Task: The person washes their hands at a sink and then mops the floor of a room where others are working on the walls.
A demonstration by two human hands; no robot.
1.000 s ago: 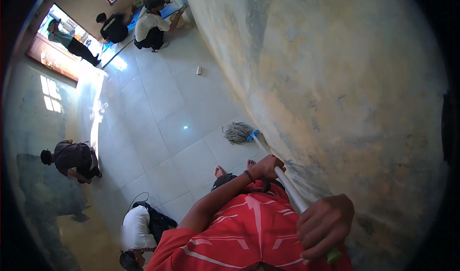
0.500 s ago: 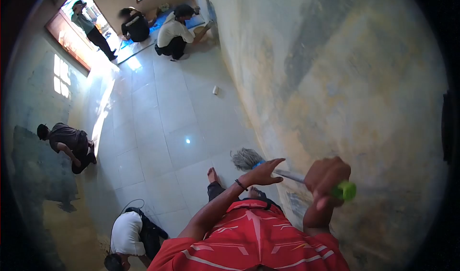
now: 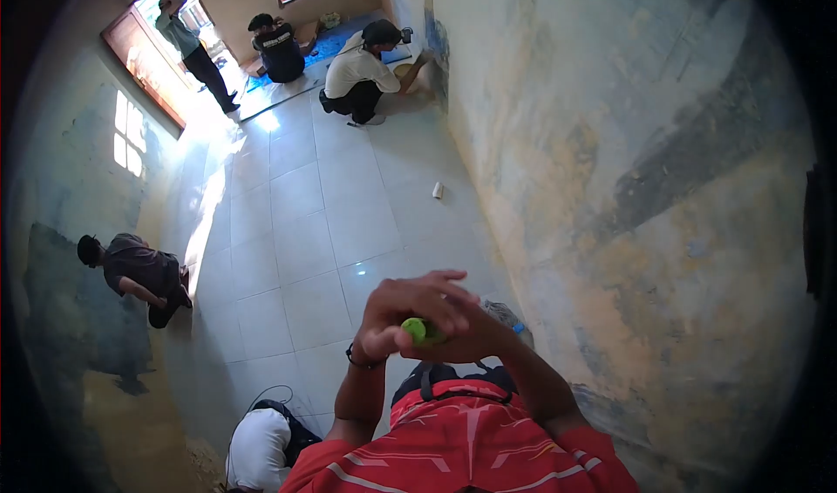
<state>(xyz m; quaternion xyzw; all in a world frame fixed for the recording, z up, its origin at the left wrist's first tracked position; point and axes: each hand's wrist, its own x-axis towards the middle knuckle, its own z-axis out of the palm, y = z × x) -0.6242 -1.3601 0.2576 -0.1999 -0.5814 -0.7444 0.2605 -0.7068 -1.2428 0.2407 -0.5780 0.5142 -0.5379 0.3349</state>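
In the middle foreground, my left hand [image 3: 405, 312], with a dark bracelet, lies over the green end [image 3: 415, 329] of a mop handle. Its fingers are apart and partly overlap my right hand [image 3: 475, 334]. My right hand is closed round the handle just beside that green end. The rest of the handle is hidden behind my hands and forearm. Below my right wrist, near the base of the wall, the grey strands of the mop head [image 3: 499, 313] show beside a blue connector [image 3: 519, 327].
A stained wall [image 3: 602, 258] rises at the right. On the tiled floor [image 3: 305, 231] lies a small white object [image 3: 438, 190]. One person [image 3: 362, 74] crouches by the wall, others sit or stand near the door, and two more are at the left and lower left.
My right hand has moved left with the green handle end and now meets my left hand. The mop head has shifted right, and the view has turned slightly.
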